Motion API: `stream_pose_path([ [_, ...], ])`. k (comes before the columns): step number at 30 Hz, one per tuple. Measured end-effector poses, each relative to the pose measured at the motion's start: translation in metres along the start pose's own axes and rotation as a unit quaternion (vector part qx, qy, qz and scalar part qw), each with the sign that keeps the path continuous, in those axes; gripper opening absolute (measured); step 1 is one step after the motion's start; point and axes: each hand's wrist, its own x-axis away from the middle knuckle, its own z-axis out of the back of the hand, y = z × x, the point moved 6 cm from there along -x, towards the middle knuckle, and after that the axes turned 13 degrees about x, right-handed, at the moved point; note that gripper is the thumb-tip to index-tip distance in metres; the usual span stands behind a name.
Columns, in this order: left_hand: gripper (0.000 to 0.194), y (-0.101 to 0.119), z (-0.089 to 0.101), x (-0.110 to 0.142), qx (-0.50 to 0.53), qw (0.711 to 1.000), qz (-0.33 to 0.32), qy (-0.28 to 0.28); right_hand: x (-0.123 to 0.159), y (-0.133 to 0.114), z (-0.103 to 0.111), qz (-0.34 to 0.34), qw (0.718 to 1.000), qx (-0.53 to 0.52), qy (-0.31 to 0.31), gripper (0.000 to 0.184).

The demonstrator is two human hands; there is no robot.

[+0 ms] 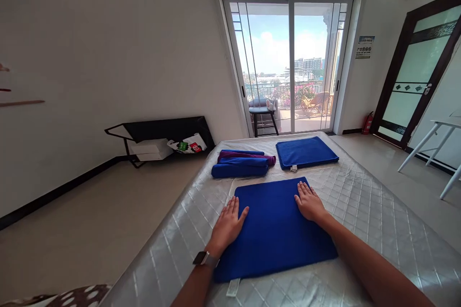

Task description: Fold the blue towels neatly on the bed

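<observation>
A folded blue towel (273, 230) lies flat on the quilted grey mattress (378, 211) in front of me. My left hand (227, 224), with a watch on its wrist, rests palm down on the towel's left edge, fingers spread. On the towel's far right corner my right hand (309, 201) also lies flat and open. Neither hand holds anything. Beyond the towel lie rolled towels, blue (239, 168) and purple (248, 156), side by side. A second folded blue towel (305, 151) sits to their right.
A black rack (162, 129) with white boxes and a bag stands by the left wall. Glass sliding doors (288, 62) face a balcony with a dark chair (264, 115). A red fire extinguisher (367, 123) and white table legs (432, 148) are at the right.
</observation>
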Motion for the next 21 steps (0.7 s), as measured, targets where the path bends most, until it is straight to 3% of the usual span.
stream_pose_path([
  [7,0.081,0.014,0.005,-0.001,-0.005,1.000,0.017,0.017,0.006,-0.002,0.008,-0.009,1.000,0.018,-0.006,0.066],
  [15,0.080,0.015,0.006,-0.002,0.025,0.999,0.030,0.009,0.057,0.002,-0.005,0.001,0.999,0.014,-0.039,0.069],
  [21,0.078,0.014,0.005,-0.002,0.018,0.999,0.031,0.008,0.066,0.000,-0.005,-0.006,1.000,0.002,-0.029,0.068],
])
